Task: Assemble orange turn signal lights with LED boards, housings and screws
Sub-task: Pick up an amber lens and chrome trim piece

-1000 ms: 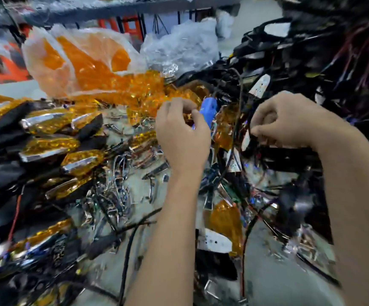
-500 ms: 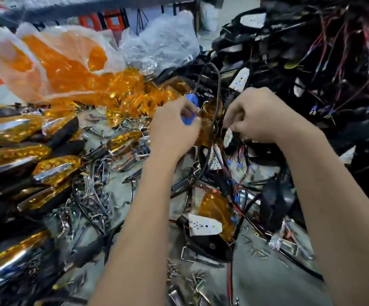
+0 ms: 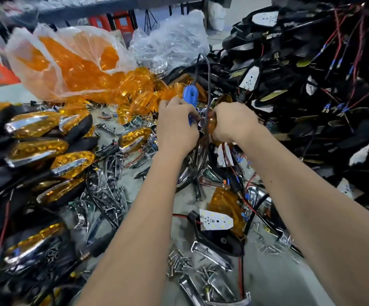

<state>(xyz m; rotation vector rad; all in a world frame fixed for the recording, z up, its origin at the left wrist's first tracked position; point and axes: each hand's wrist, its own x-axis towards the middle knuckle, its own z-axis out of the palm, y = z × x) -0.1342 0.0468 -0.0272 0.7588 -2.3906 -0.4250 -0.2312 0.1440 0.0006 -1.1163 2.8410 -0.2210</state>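
Now, left hand [image 3: 176,129]: fingers curled round the blue screwdriver [image 3: 190,98].
Right hand [image 3: 234,124]: just right of the screwdriver, gripping an orange lens [image 3: 211,122].
Screws [image 3: 179,261]: loose on the surface, nearer the camera.

the left hand [image 3: 177,127] hides the lower blue plastic electric screwdriver [image 3: 190,96]; the right hand [image 3: 234,122] covers most of the orange translucent lens [image 3: 211,122].

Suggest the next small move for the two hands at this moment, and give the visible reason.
Probably drive the screw home: the left hand grips the blue screwdriver against the orange lens unit held in the right hand, the hands close together. The tip itself is hidden.
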